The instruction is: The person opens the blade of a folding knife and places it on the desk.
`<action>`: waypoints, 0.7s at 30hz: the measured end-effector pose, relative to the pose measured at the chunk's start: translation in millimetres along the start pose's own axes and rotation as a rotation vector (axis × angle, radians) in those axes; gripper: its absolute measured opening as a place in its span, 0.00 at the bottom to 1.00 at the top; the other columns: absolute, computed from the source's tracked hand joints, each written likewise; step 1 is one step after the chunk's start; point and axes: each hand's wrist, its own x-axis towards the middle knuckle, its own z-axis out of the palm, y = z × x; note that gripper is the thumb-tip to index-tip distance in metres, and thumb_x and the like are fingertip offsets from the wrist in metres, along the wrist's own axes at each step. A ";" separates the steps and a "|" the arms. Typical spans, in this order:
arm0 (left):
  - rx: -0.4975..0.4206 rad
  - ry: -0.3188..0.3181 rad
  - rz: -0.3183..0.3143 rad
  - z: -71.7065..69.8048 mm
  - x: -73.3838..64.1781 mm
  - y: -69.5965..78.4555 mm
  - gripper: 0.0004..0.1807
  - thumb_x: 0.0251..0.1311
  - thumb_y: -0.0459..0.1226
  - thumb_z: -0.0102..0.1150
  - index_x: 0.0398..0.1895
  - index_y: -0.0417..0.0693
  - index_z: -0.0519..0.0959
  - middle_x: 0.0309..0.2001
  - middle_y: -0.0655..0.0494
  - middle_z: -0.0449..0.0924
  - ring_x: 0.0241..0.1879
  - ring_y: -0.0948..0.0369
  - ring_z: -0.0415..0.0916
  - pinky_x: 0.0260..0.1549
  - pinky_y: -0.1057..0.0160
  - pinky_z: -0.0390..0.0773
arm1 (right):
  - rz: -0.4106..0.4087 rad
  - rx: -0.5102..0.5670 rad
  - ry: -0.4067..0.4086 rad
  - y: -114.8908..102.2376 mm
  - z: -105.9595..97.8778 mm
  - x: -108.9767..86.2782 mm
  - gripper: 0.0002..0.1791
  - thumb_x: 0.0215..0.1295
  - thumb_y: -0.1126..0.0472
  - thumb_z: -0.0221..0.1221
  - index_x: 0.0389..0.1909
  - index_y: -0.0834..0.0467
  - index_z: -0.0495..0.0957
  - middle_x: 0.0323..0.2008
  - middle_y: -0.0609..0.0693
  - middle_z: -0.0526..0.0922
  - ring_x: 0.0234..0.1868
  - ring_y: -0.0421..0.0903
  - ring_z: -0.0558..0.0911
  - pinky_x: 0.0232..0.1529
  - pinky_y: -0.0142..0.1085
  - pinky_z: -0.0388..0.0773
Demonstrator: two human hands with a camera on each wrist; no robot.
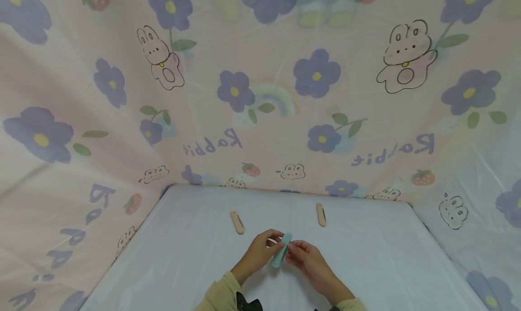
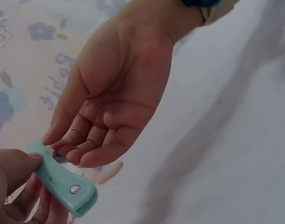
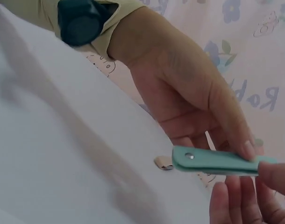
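Observation:
A mint green folding knife (image 1: pixel 281 251) with a round silver rivet is held between both hands, over the white tabletop. My left hand (image 1: pixel 260 250) pinches its handle, thumb along the side, as the left wrist view shows close up. From the other side my right hand (image 1: pixel 310 262) has thumb and curled fingertips at the far end of the handle. A short piece of metal blade (image 2: pixel 60 157) shows beside those fingertips. In the right wrist view the handle (image 3: pixel 212 159) lies nearly level, its slot along the lower edge.
Two beige folding knives lie on the table beyond the hands, one to the left (image 1: pixel 237 222) and one to the right (image 1: pixel 321 214). A patterned curtain (image 1: pixel 277 121) with rabbits and flowers rises behind the table (image 1: pixel 183 256) and along both sides.

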 end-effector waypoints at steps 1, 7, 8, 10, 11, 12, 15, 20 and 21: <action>-0.036 -0.009 -0.001 -0.8 -1.4 3.3 0.14 0.55 0.45 0.57 0.44 0.53 0.74 0.35 0.61 0.74 0.33 0.64 0.74 0.28 0.68 0.75 | -0.014 -0.024 0.005 -2.3 0.5 -1.2 0.20 0.60 0.58 0.55 0.45 0.69 0.65 0.37 0.55 0.77 0.39 0.46 0.78 0.45 0.39 0.75; -0.282 -0.091 -0.051 -3.6 -8.2 16.2 0.17 0.55 0.41 0.57 0.47 0.47 0.72 0.38 0.53 0.72 0.35 0.60 0.75 0.33 0.64 0.78 | -0.086 -0.160 0.031 -11.8 2.4 -8.2 0.22 0.57 0.56 0.58 0.43 0.70 0.68 0.36 0.56 0.79 0.37 0.47 0.79 0.42 0.39 0.77; -0.307 -0.101 -0.060 -3.9 -9.2 17.2 0.17 0.55 0.40 0.57 0.48 0.46 0.72 0.39 0.52 0.71 0.35 0.59 0.75 0.34 0.63 0.78 | -0.087 -0.173 0.032 -12.6 2.9 -9.2 0.22 0.57 0.56 0.59 0.43 0.70 0.69 0.35 0.56 0.79 0.36 0.47 0.80 0.41 0.39 0.77; -0.343 -0.114 -0.073 -4.7 -10.8 18.0 0.18 0.55 0.40 0.57 0.49 0.45 0.72 0.39 0.52 0.72 0.36 0.59 0.75 0.35 0.62 0.78 | -0.085 -0.193 0.035 -13.6 4.0 -10.8 0.23 0.56 0.55 0.59 0.43 0.70 0.69 0.34 0.56 0.79 0.35 0.47 0.80 0.40 0.39 0.77; -0.358 -0.121 -0.079 -5.1 -11.5 18.0 0.18 0.55 0.39 0.57 0.49 0.45 0.72 0.40 0.52 0.72 0.37 0.59 0.75 0.35 0.62 0.78 | -0.081 -0.198 0.035 -14.0 4.6 -11.5 0.23 0.56 0.55 0.59 0.42 0.70 0.70 0.34 0.56 0.79 0.34 0.47 0.80 0.40 0.39 0.77; -0.368 -0.129 -0.083 -5.4 -12.1 17.9 0.18 0.55 0.39 0.57 0.49 0.44 0.72 0.40 0.52 0.72 0.37 0.59 0.75 0.36 0.61 0.78 | -0.078 -0.203 0.035 -14.3 5.1 -12.1 0.23 0.55 0.55 0.60 0.42 0.70 0.70 0.33 0.56 0.80 0.34 0.47 0.80 0.40 0.39 0.78; -0.397 -0.147 -0.085 -6.3 -13.3 16.1 0.19 0.54 0.39 0.57 0.50 0.43 0.71 0.41 0.51 0.73 0.39 0.58 0.75 0.37 0.61 0.78 | -0.072 -0.216 0.033 -15.2 6.9 -13.6 0.23 0.55 0.54 0.60 0.42 0.70 0.71 0.32 0.56 0.80 0.33 0.47 0.80 0.39 0.39 0.78; -0.425 -0.173 -0.069 -8.2 -15.7 16.2 0.20 0.54 0.40 0.57 0.50 0.43 0.71 0.41 0.49 0.73 0.40 0.57 0.75 0.38 0.60 0.77 | -0.071 -0.228 0.041 -16.9 9.6 -15.5 0.23 0.54 0.54 0.60 0.41 0.70 0.71 0.32 0.56 0.80 0.33 0.48 0.80 0.39 0.40 0.78; -0.430 -0.181 -0.065 -8.7 -16.5 16.9 0.20 0.55 0.40 0.56 0.50 0.43 0.71 0.42 0.49 0.73 0.40 0.57 0.75 0.38 0.60 0.77 | -0.070 -0.229 0.044 -17.1 10.0 -15.9 0.23 0.54 0.54 0.61 0.40 0.70 0.71 0.31 0.56 0.80 0.33 0.48 0.80 0.39 0.40 0.78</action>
